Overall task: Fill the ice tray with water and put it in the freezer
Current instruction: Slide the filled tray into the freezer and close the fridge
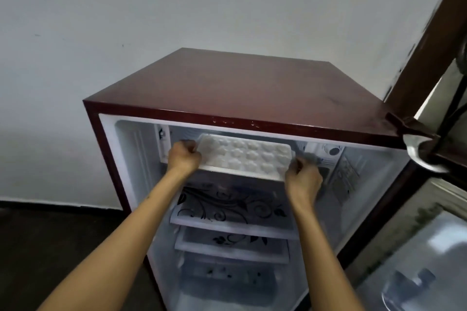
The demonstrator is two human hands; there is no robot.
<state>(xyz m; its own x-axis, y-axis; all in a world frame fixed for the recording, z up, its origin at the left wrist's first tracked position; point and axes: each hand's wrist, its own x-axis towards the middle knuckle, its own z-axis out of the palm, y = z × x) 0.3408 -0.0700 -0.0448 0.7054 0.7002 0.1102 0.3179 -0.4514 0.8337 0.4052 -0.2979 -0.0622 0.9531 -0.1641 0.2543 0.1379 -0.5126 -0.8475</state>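
The person is holding the ice tray with both hands, the left hand gripping its left short end and the right hand gripping its right short end, fingers curled round the rim on each side. Taking it by the two ends is probably the way to keep it level, since a filled tray would spill at the slightest tilt; whether the flower-shaped cups are holding water cannot be told from here. The tray is hanging between the hands at the mouth of the freezer compartment, at the very top of the open fridge, with its far edge already reaching under the upper lip and its near edge sitting slightly lower and towards the person. Both arms are stretching forward and up to reach that height. Below the hands the glass shelves with a dark floral print are lying bare, and beyond the right hand the fridge door is standing swung open. The task seems close to its end: what remains, in all likelihood, is sliding the tray flat into the compartment, letting go and closing the door.
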